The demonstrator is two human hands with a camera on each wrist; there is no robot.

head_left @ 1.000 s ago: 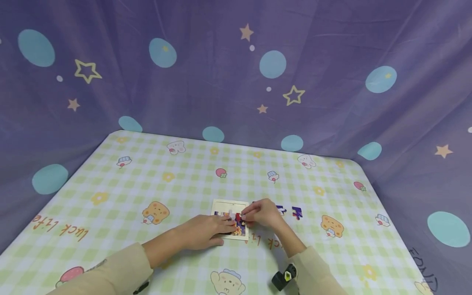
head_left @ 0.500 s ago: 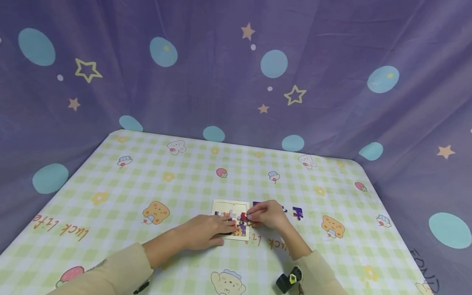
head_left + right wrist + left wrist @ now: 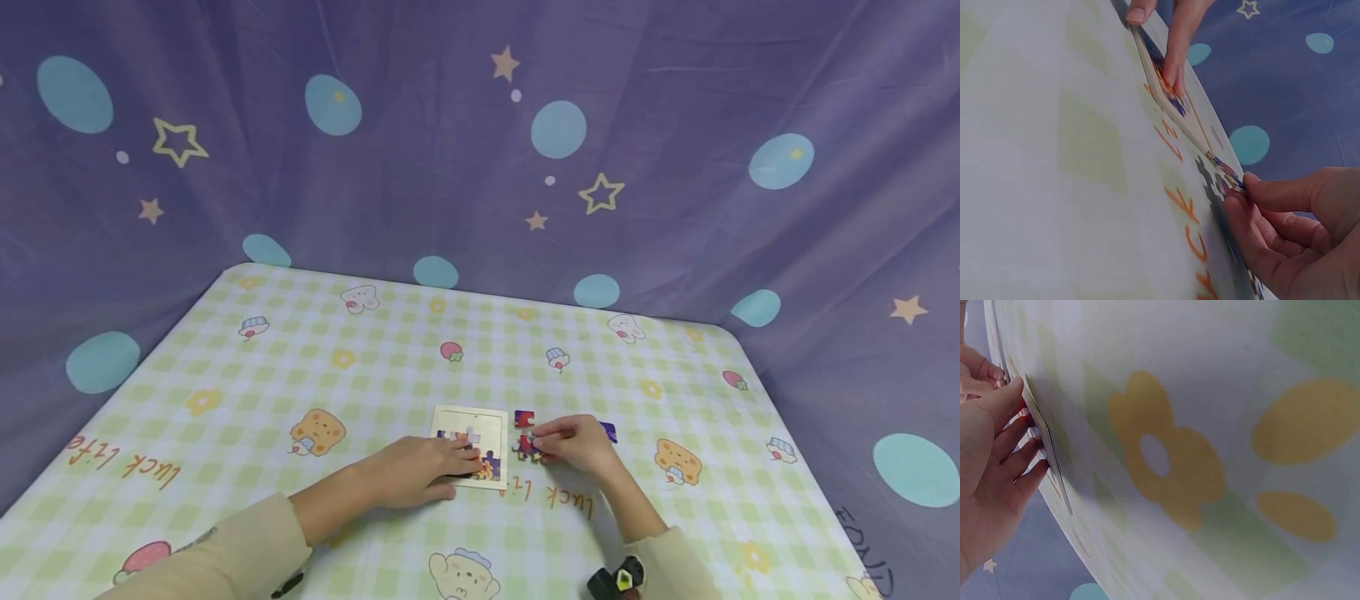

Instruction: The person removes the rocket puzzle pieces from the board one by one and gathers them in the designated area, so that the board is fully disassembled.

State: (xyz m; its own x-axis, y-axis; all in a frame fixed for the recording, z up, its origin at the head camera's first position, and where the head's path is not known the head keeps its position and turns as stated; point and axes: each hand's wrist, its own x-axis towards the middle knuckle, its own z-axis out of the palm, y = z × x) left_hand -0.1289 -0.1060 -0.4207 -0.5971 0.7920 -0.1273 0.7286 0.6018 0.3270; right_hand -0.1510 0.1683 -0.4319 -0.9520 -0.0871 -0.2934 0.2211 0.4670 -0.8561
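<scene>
A light wooden puzzle tray [image 3: 492,425] lies mid-table in the head view, partly filled with colourful jigsaw pieces [image 3: 487,467]. My left hand [image 3: 416,472] rests its extended fingers over the tray's left part, hiding some pieces; the left wrist view shows this hand [image 3: 988,462] along the tray edge. Just right of the tray, my right hand [image 3: 579,443] pinches a red and dark jigsaw piece [image 3: 526,446] between thumb and fingers. In the right wrist view that piece [image 3: 1225,172] is held tilted near the tray's corner; whether it is several joined pieces I cannot tell.
A red and purple piece [image 3: 524,418] lies on the table right of the tray. Another purple piece [image 3: 611,432] shows partly behind my right hand. A checked cloth [image 3: 375,533] covers the table, and a purple curtain [image 3: 450,150] hangs behind it.
My right hand has moved right, from over the tray to beside it, carrying the red and dark jigsaw piece off the tray. The left hand has stayed in place.
</scene>
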